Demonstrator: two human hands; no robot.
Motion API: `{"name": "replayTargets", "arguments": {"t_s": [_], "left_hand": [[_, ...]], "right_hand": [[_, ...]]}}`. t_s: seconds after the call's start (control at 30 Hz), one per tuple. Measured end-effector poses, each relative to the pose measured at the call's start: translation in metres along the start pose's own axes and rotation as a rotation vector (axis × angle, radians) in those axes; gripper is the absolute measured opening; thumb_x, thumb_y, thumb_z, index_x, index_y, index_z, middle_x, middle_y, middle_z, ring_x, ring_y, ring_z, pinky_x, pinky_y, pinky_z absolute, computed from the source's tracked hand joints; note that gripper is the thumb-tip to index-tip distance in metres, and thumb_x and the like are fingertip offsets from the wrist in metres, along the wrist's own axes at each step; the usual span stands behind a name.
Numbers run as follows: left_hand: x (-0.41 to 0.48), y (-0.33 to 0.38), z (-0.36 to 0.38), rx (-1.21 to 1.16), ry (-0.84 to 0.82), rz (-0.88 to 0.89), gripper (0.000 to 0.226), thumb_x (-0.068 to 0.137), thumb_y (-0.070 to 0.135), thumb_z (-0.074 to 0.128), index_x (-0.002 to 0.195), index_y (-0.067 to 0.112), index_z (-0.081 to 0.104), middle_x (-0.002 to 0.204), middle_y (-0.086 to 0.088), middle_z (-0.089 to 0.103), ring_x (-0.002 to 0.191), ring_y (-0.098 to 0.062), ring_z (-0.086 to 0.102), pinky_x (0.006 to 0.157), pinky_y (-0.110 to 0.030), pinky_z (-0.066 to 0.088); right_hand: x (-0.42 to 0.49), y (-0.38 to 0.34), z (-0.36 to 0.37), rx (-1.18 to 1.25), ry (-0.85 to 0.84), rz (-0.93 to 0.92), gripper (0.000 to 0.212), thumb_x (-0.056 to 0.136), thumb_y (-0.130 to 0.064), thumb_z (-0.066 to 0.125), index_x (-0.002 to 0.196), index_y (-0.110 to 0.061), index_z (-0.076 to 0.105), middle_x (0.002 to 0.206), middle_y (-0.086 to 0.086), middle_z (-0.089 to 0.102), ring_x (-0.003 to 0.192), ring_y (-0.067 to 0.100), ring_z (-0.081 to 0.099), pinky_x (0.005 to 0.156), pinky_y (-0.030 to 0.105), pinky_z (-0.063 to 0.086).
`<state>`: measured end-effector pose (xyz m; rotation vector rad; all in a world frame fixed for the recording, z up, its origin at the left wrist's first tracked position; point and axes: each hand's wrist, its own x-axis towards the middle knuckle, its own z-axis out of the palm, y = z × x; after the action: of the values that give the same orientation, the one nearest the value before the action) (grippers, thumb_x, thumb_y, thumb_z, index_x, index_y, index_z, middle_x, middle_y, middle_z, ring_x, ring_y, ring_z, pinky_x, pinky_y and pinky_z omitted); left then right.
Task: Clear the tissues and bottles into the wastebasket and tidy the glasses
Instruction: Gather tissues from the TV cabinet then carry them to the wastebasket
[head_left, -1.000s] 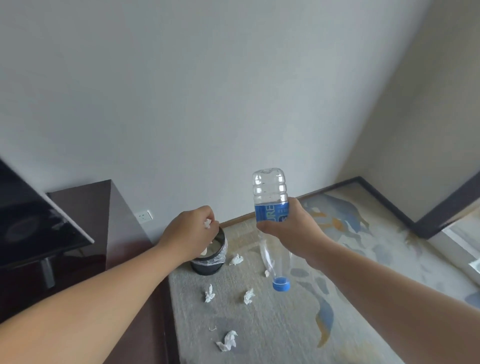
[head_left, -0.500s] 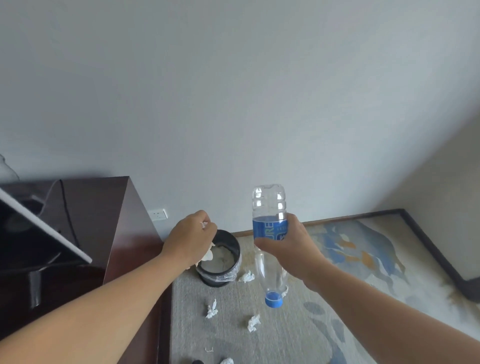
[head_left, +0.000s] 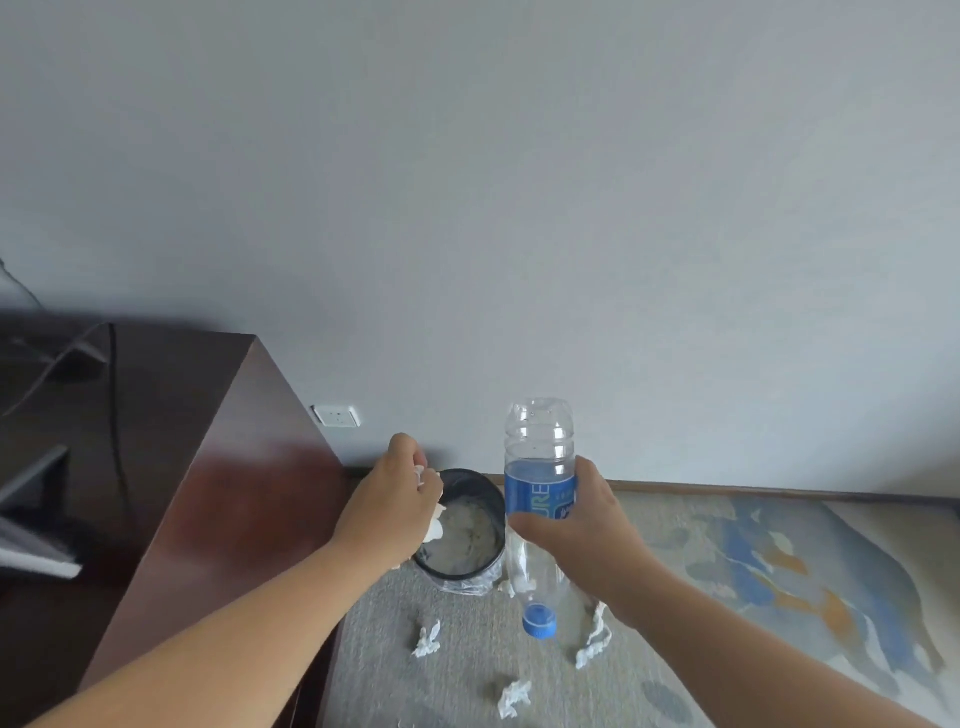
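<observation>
The crumpled tissue (head_left: 435, 526) is squeezed in your left hand (head_left: 395, 509), right above the open wastebasket (head_left: 457, 574). The bottle (head_left: 540, 499) hangs cap-down in your right hand (head_left: 587, 530), which is wrapped round its middle just beside the bin. This looks like the dropping step: let the tissue fall in, then the bottle, then pick up the loose tissues (head_left: 427, 640) on the carpet (head_left: 467, 649).

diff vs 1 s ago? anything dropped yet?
Left hand slid off the wastebasket mouth to its left rim, still pinching a tissue; nothing released. Right hand still holds the bottle cap-down. Floor tissues unmoved.
</observation>
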<state>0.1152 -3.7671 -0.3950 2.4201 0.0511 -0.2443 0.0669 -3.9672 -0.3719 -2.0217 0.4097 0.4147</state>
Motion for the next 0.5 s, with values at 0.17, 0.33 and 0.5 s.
{"name": "replayTargets", "arguments": {"t_s": [0.17,0.33,0.5], "left_hand": [[0.033,-0.043,0.070,-0.045,0.020,-0.086,0.013,0.096,0.026,0.044,0.085,0.018,0.040,0.090,0.004,0.048,0.084,-0.020,0.050,0.072,-0.036,0.040],[0.069,-0.101,0.135,-0.078,0.046,-0.145,0.011,0.096,0.027,0.045,0.088,0.021,0.043,0.099,0.001,0.048,0.092,-0.019,0.050,0.078,-0.035,0.040],[0.103,-0.166,0.200,-0.102,0.038,-0.234,0.009,0.096,0.026,0.048,0.094,0.017,0.048,0.104,-0.001,0.048,0.088,-0.014,0.048,0.073,-0.028,0.032]], "right_hand": [[0.064,0.048,0.020,-0.001,-0.043,-0.025,0.053,0.070,-0.036,0.076,0.114,-0.034,0.046,0.110,-0.010,0.056,0.093,0.007,0.061,0.083,0.035,0.055],[0.129,0.106,0.066,-0.037,-0.079,-0.022,0.055,0.067,-0.041,0.076,0.113,-0.035,0.047,0.112,-0.010,0.055,0.094,0.006,0.060,0.085,0.036,0.054],[0.193,0.164,0.123,-0.064,-0.072,0.003,0.059,0.067,-0.042,0.078,0.117,-0.036,0.046,0.112,-0.011,0.056,0.096,0.007,0.061,0.086,0.038,0.055]]}}
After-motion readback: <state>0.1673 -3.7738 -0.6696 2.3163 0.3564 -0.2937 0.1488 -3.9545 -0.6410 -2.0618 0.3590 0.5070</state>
